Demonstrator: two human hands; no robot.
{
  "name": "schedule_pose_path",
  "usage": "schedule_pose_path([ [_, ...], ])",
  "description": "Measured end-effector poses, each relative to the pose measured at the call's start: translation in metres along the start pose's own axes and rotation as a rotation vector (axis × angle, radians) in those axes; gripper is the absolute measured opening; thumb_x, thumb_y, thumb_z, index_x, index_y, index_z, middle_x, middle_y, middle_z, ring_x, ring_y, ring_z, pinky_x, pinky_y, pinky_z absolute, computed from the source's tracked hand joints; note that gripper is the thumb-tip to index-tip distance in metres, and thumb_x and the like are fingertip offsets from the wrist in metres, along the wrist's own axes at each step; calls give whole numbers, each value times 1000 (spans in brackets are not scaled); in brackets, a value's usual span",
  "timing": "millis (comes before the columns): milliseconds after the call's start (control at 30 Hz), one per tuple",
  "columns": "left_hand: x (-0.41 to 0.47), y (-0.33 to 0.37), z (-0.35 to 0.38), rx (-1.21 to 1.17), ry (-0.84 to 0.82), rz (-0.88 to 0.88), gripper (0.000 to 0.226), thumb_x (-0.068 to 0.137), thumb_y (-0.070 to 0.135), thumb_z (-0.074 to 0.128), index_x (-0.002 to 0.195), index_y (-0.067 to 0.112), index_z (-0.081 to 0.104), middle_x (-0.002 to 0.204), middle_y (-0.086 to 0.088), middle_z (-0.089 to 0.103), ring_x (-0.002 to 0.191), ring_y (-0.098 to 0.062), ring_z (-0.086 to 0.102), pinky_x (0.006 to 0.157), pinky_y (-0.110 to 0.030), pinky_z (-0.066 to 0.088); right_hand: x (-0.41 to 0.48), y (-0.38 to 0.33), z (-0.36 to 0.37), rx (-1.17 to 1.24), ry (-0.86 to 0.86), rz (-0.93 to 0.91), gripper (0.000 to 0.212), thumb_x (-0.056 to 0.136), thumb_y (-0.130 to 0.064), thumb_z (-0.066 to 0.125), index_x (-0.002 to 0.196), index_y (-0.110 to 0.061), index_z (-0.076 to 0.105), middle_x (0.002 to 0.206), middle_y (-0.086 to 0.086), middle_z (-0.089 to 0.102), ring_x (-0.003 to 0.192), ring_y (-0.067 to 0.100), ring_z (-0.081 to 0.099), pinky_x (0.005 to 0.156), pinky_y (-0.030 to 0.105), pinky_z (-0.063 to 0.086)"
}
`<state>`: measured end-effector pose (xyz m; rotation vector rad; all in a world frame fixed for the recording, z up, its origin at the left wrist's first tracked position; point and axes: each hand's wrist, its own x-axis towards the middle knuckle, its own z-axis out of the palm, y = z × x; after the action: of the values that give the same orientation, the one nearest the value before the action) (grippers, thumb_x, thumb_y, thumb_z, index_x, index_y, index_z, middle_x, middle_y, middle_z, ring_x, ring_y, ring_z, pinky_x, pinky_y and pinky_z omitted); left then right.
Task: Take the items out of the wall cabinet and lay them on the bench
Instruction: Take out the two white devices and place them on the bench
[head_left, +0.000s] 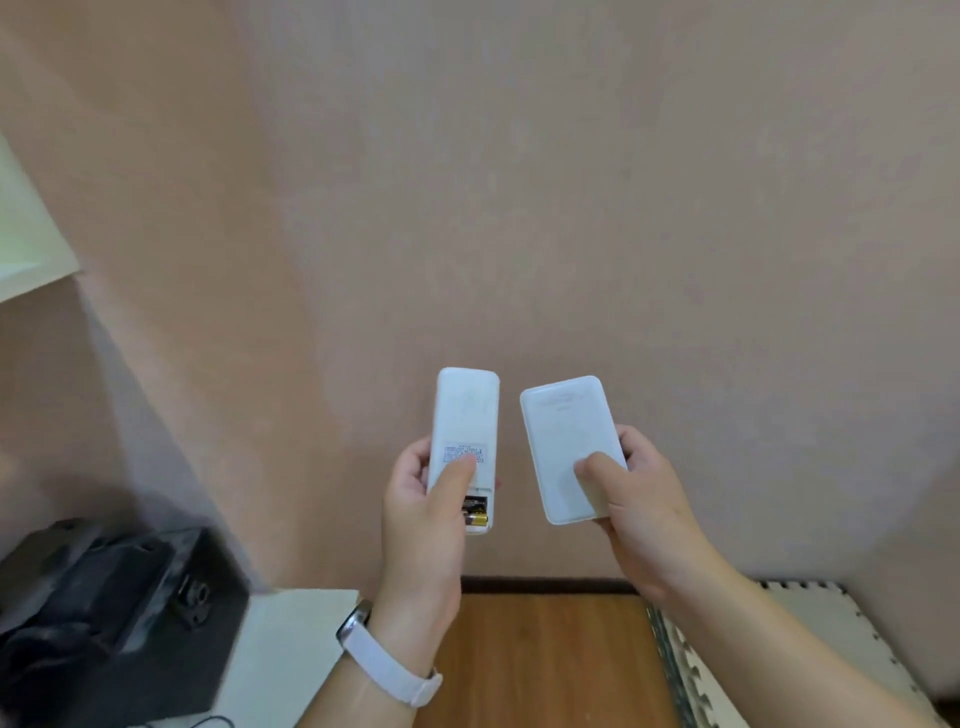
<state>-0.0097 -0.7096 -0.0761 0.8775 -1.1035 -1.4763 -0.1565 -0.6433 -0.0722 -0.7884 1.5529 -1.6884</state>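
Held apart in open air before the bare wall (519, 182), left hand (423, 514) wraps a white remote (464, 415) — battery bay uncovered, batteries (475, 512) showing — while right hand (641, 512) clasps a white power bank (569, 441).

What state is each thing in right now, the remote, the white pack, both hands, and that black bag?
Remote: held up in the left hand, back side showing, battery cover off, batteries exposed.
White pack: held up in the right hand, thumb across its face.
Black bag: resting low on the left, untouched.
Wristband: worn on the left wrist.
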Motion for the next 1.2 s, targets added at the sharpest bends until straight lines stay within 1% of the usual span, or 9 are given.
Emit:
schedule_pose_path([
  [133,-37,-19,74,20,-109,-50,18,91,9,58,109,13,60,87,-9,73,75,-24,70,55,-32,49,-31,-11,-89,21,124,-19,31,66,-19,54,96,-15,61,87,3,67,76,17,61,67,37,46],
  [233,-78,-39,138,20,-228,-105,17,92,8,57,107,13,60,82,-2,73,75,-22,70,56,-31,48,-62,-17,-170,48,245,-29,33,66,-18,54,98,-12,59,89,4,66,77,19,60,66,36,44],
  [433,-176,-78,255,56,-458,-168,15,92,8,57,104,15,61,90,-5,73,80,-25,71,61,-33,50,-140,-15,-322,128,501,-32,29,73,-15,56,101,-13,59,93,7,64,80,23,57,67,38,42],
  [567,-237,-100,316,81,-600,-202,16,92,8,56,107,13,60,84,-3,73,78,-23,72,58,-32,51,-194,-17,-398,152,627,-41,37,66,-19,55,102,-13,59,97,9,64,83,24,57,67,36,42],
  [667,-276,-114,355,109,-692,-230,17,92,7,56,109,11,59,92,-11,71,73,-18,72,54,-29,51,-233,-19,-443,173,727,-52,38,65,-19,55,103,-14,59,104,12,64,85,23,58,66,34,44],
  [733,-300,-121,378,123,-758,-257,17,92,7,56,109,10,59,92,-13,70,74,-19,70,57,-30,51,-258,-18,-469,172,789,-56,38,66,-19,54,103,-15,59,103,11,65,84,22,59,66,33,43],
  [867,-338,-136,417,127,-906,-296,14,93,8,56,105,11,60,80,-3,72,77,-22,69,63,-35,49,-295,-10,-509,188,933,-54,35,68,-19,56,103,-15,59,104,11,65,90,27,59,71,39,44],
  [1033,-369,-166,467,147,-1047,-382,15,92,8,56,106,12,59,85,-8,72,72,-20,70,53,-29,49,-323,7,-547,214,1099,-25,21,85,-4,54,104,-14,59,105,12,65,97,33,60,74,40,44],
  [1200,-391,-213,531,171,-1176,-542,23,92,12,57,115,12,59,98,-13,71,83,-26,72,61,-34,52,-331,14,-590,204,1284,31,29,74,-16,58,104,-16,59,106,12,64,97,32,61,72,40,45],
])
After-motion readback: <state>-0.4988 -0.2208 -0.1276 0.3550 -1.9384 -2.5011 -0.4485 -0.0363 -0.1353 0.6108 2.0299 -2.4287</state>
